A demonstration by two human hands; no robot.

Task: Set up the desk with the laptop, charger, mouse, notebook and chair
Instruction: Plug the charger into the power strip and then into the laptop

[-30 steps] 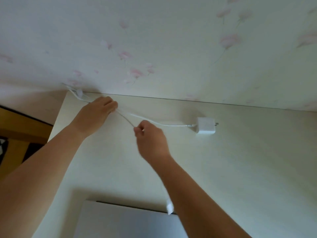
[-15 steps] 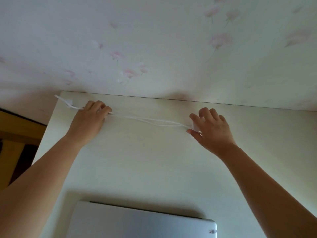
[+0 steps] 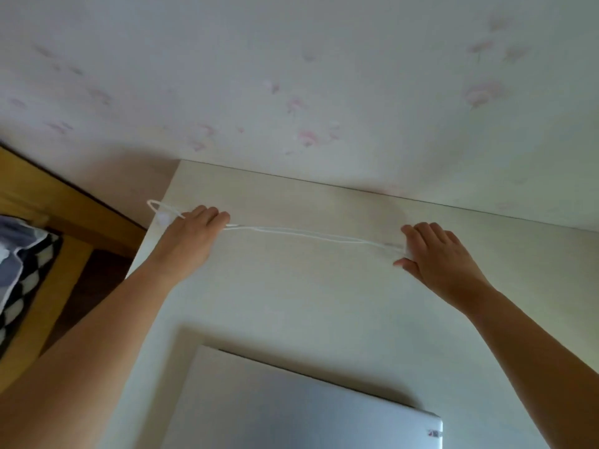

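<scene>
A white charger cable (image 3: 308,233), doubled, lies stretched across the back of the pale desk (image 3: 324,303). My left hand (image 3: 191,234) grips its left end near the desk's left edge, where a small loop (image 3: 155,205) sticks out. My right hand (image 3: 434,257) lies over the cable's right end and hides the white charger brick under its palm. A closed silver laptop (image 3: 308,406) lies flat at the desk's near edge, between my forearms. Mouse, notebook and chair are out of view.
A wall (image 3: 324,76) with pale pink flower wallpaper rises right behind the desk. To the left of the desk stands a wooden bed frame (image 3: 64,205) with checkered black-and-white bedding (image 3: 19,270).
My right hand left the middle of the cable and moved right onto the charger brick, covering it. The cable now runs straight between both hands. The view has shifted.
</scene>
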